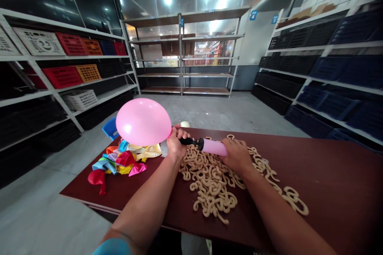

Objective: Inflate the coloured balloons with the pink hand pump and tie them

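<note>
A swollen pink balloon [143, 121] floats left of centre, above the table. My left hand [177, 143] is closed around its neck, where it meets the black nozzle end of a hand balloon pump [214, 147]. The pump lies nearly level, with a pink barrel and a black collar. My right hand [237, 156] wraps round the barrel's right end; the grip there is hidden by the fingers. Below both hands spreads a heap of beige curled pieces [214, 191]. To the left lies a pile of uninflated balloons [125, 161] in several colours.
The dark red-brown table [329, 183] extends to the right. A blue chair [110, 128] and a pale round object [184, 124] show beyond it. Shelves with crates [70, 44] line the left, dark bins [338, 67] the right, and a metal rack [181, 53] stands at the back.
</note>
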The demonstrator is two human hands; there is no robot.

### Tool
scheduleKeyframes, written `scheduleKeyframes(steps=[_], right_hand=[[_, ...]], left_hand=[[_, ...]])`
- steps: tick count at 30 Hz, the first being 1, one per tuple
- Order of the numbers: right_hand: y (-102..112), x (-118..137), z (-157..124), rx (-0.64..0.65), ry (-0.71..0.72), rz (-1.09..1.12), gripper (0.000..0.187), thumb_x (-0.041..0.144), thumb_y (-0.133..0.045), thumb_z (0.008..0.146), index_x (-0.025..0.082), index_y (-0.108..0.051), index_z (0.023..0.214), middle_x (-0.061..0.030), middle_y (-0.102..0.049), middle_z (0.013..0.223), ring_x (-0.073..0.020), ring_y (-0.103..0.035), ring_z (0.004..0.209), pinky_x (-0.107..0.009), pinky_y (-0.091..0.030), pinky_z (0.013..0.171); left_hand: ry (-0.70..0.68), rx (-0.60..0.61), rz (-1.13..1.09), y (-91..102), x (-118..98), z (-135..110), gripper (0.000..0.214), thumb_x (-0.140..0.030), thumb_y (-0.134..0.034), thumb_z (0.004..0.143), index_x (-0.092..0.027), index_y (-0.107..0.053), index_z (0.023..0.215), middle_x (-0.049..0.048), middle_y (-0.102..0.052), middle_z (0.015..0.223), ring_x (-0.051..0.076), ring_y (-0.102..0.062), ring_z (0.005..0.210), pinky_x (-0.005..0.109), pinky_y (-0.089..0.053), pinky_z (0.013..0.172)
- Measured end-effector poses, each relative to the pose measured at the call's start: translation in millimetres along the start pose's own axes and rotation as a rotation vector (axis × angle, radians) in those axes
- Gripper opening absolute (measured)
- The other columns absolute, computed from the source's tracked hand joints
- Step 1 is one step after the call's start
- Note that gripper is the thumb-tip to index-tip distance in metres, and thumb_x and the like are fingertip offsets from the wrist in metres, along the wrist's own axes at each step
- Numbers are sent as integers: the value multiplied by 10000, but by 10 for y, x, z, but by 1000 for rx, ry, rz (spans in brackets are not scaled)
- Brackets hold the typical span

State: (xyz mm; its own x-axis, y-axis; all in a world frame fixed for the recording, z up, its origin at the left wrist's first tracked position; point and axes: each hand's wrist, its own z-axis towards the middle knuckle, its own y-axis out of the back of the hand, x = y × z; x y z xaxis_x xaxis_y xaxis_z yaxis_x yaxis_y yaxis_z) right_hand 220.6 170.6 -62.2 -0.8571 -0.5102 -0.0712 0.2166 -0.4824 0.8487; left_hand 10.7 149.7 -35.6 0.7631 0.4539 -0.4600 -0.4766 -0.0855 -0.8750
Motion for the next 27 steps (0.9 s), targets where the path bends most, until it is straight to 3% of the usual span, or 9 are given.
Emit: scheduleKeyframes(steps=[8, 19, 23, 27], right_hand=[[6, -3, 14, 18, 1, 23, 225, 301, -548, 699, 190, -524, 893, -57, -600, 858, -209, -491, 832, -315, -220, 729], [-60, -365, -30, 66, -121, -37, 363, 291, -530, 705, 216, -498, 1058, -59, -620, 959, -218, -501, 879, -330, -213, 760], [-51, -331, -47, 57, -122, -49, 354, 276, -530, 699, 199, -497, 1043, -67, -622, 949, -226, -498, 882, -337, -207, 756], [-34, -191, -32, 69, -78, -37, 275, 276, -532, 690, 178, -514, 946, -78, -619, 918, -230, -496, 866, -337, -210, 750]], left_hand=[[12, 17, 26, -28, 34, -27, 122, -288, -475, 837, -171, -509, 831, -76, -240, 467, 81, -353, 426, 276, -382, 541], [-99, -135, 21, 90, -378, 232, 108, -210, -390, 864, -165, -477, 820, -84, -223, 445, 70, -305, 375, 238, -331, 485], [-108, -130, -2, 92, -287, 205, 107, -214, -399, 862, -163, -485, 824, -82, -222, 454, 65, -299, 381, 231, -325, 483], [-28, -72, -4, 65, -112, 118, 118, -255, -423, 859, -169, -498, 830, -78, -219, 467, 67, -315, 402, 235, -340, 500]])
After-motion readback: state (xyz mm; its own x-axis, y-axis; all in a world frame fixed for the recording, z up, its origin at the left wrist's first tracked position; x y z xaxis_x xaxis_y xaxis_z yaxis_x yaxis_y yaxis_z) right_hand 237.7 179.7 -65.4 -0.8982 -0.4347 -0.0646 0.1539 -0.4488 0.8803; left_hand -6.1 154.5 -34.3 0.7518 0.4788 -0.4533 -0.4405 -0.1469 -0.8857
